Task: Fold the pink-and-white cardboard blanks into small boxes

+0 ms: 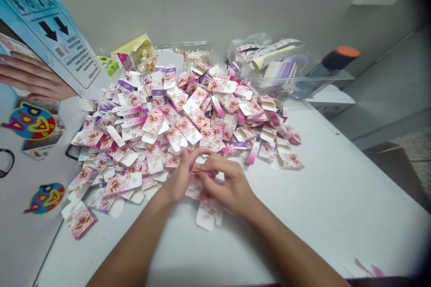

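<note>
A big heap of flat pink-and-white printed card packets [188, 116] covers the middle of the white table [336, 206]. At the heap's near edge my left hand [180, 177] and my right hand [227, 186] meet, fingers pinched together on one pink card packet [202, 171]. More flat packets [208, 213] lie under and just in front of my hands. My forearms reach in from the bottom edge.
A large blue-and-white printed carton [43, 22] stands at the far left, with printed fingers on its side. Clear plastic bags and a tray of packaging [276, 65] sit at the back right. An orange-capped dark object [338, 56] lies beyond. The table's edge runs along the right.
</note>
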Demonstrator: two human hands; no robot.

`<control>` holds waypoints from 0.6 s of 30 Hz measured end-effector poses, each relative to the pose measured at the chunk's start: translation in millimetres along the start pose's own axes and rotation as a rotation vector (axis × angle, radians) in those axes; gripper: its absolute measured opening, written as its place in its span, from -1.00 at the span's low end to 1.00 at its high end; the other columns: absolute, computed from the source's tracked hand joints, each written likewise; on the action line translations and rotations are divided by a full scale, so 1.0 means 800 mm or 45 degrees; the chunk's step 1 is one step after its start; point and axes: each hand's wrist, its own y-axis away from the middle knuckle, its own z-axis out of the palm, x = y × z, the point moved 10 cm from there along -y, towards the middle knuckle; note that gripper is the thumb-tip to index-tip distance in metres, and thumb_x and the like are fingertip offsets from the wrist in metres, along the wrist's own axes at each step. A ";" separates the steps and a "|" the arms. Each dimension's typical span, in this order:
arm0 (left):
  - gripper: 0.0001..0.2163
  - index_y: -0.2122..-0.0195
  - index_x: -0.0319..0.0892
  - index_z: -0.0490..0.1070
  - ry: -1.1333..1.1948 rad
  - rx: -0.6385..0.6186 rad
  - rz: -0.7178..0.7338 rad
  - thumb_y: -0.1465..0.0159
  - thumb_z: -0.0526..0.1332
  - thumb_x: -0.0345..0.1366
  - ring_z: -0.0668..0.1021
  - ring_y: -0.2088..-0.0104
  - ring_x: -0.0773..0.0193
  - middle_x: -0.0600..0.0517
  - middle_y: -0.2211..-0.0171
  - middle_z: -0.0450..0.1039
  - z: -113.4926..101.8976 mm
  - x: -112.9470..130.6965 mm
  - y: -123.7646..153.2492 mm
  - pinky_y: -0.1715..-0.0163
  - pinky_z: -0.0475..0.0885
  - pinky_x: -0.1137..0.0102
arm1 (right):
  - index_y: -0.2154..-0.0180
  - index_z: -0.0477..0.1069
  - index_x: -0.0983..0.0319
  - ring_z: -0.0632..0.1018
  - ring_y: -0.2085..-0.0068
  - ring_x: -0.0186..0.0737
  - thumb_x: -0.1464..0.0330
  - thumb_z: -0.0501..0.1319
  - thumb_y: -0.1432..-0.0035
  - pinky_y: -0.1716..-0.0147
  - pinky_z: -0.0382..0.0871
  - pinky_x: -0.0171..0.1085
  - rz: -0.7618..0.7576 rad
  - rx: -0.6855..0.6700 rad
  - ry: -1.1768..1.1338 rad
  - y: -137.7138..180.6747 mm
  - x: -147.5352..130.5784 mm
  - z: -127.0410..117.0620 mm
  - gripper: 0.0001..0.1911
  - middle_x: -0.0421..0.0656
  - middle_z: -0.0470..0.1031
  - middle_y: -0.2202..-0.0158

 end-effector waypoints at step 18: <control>-0.45 0.26 -0.16 0.40 -0.377 0.539 0.502 -0.27 -0.15 0.19 0.38 0.50 0.31 0.01 0.44 0.36 -0.050 0.037 0.015 0.50 0.22 0.40 | 0.42 0.36 0.21 0.39 0.45 -0.29 0.20 0.33 -0.05 0.49 0.28 -0.30 0.335 -0.596 0.370 0.016 0.028 -0.008 -0.75 -0.22 0.38 0.47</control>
